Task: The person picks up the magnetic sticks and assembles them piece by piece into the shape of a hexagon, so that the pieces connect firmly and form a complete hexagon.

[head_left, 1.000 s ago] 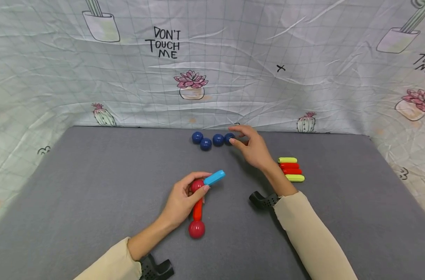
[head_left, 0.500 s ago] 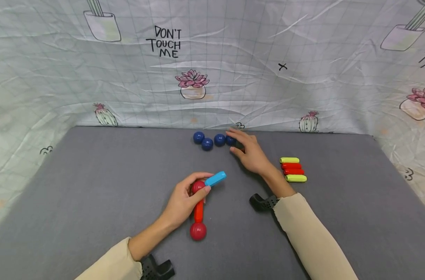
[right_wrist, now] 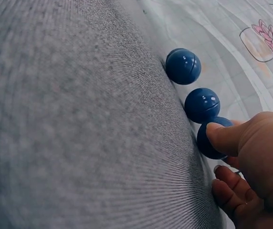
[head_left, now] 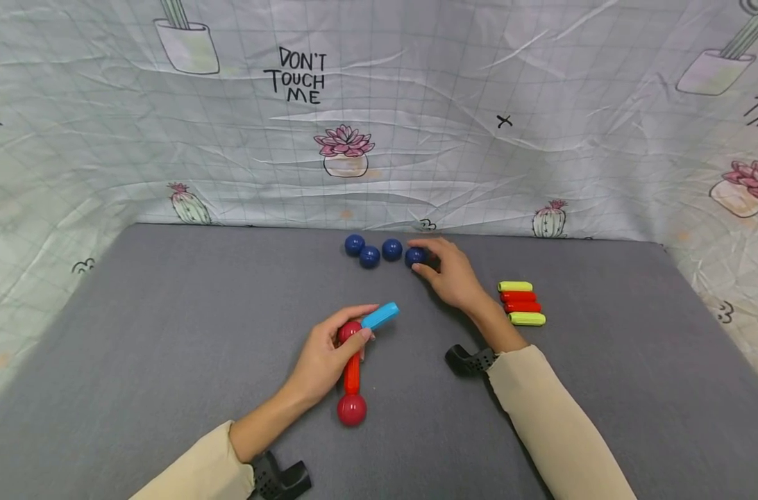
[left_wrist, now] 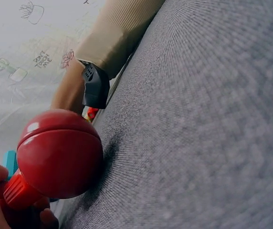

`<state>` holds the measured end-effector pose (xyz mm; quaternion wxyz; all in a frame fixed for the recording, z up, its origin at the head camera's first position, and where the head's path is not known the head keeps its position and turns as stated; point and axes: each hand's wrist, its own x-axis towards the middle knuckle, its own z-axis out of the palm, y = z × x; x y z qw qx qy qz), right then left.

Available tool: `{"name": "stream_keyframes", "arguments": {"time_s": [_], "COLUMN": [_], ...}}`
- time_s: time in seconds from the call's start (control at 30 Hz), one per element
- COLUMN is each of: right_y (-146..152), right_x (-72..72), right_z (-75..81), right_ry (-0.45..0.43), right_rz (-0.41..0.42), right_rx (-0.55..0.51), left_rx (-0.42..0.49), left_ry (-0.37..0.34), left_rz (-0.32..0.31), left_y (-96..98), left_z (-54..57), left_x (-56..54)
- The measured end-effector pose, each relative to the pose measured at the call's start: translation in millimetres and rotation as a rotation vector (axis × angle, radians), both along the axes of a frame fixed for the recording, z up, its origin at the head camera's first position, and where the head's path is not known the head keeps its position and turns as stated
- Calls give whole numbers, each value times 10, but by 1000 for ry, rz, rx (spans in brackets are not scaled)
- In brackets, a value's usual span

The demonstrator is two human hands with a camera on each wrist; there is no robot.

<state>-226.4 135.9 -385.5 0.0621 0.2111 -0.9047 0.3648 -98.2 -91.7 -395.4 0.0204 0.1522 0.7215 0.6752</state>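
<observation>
My left hand (head_left: 325,354) grips a joined piece by its upper red ball (head_left: 349,331). From that ball a light blue rod (head_left: 381,316) points up to the right, and a red rod (head_left: 352,375) runs down to a second red ball (head_left: 352,410), large in the left wrist view. At the back of the table my right hand (head_left: 450,274) pinches the rightmost blue ball (head_left: 415,257) between thumb and fingers. In the right wrist view the thumb lies across this ball (right_wrist: 208,143), and other blue balls (right_wrist: 202,105) stand beyond it.
Left of the right hand, three more blue balls (head_left: 369,257) sit near the table's back edge. Yellow rods (head_left: 527,319) and red rods (head_left: 521,306) lie in a stack by the right forearm. A printed cloth (head_left: 416,139) hangs behind the grey table (head_left: 166,333).
The right hand has closed its fingers and thumb on the rightmost blue ball and drawn it slightly toward the person, away from its neighbour. The left hand has barely moved.
</observation>
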Motion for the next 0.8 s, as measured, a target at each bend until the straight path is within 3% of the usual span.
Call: {"name": "stream_keyframes", "arguments": {"time_s": [0.37,0.67,0.8], "right_y": [19,38,21], "right_x": [10,77,103], "right_z": [26,224,295], "right_ry": [-55,-127,-152], "right_rz": [-7,48,99], "right_rx": [-16,-110,-147], "left_rx": [50,107,133], "left_ry": [29,51,56], "left_rz": [110,197,205], "left_y": [2,-2,-5], "left_z": [-29,-31,-27], "left_x": [3,-26,-30]}}
